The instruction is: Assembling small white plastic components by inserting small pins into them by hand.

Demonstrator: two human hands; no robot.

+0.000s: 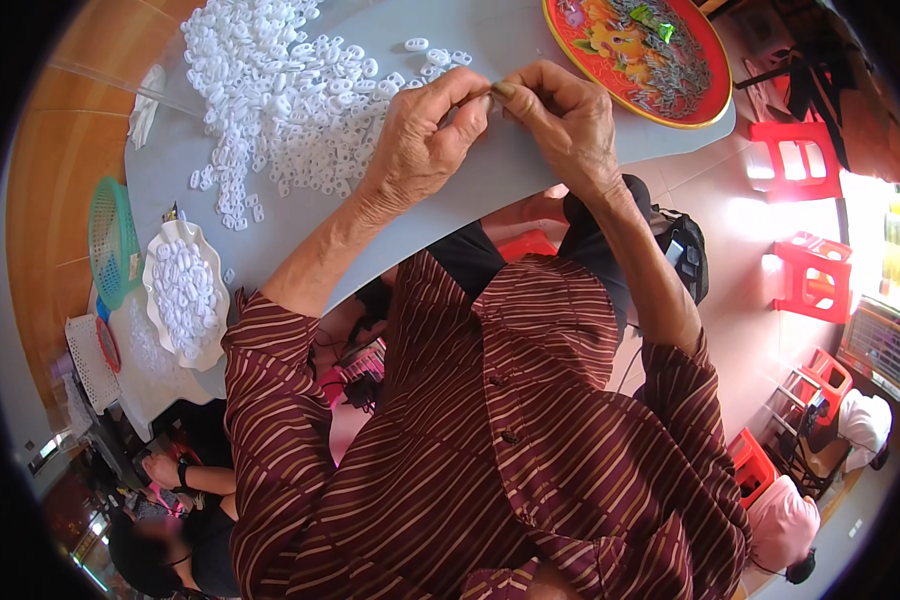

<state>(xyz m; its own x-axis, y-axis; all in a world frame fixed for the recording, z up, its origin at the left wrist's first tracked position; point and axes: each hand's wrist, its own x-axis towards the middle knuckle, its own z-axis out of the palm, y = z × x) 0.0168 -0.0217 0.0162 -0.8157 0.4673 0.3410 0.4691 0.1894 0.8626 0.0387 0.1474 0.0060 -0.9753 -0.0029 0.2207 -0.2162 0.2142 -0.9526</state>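
Note:
My left hand (425,140) and my right hand (573,130) meet above the grey table (370,235) near its front edge. Thumbs and forefingers of both are pinched together, tip to tip. Whatever lies between them is too small and covered to make out. Beside and beyond my left hand spreads a heap of small white oval plastic pieces with holes (280,100). To the right of my right hand sits a round red tray (705,108) with a gold rim and flower pattern. Many small thin grey metal pieces (682,75) lie in it.
At the left stand a scalloped white dish (220,345) of similar white pieces and a green basket (105,240). A crumpled white cloth or glove (147,105) lies at the table's left edge. Red stools (813,277) stand at right. Another person (195,530) sits lower left.

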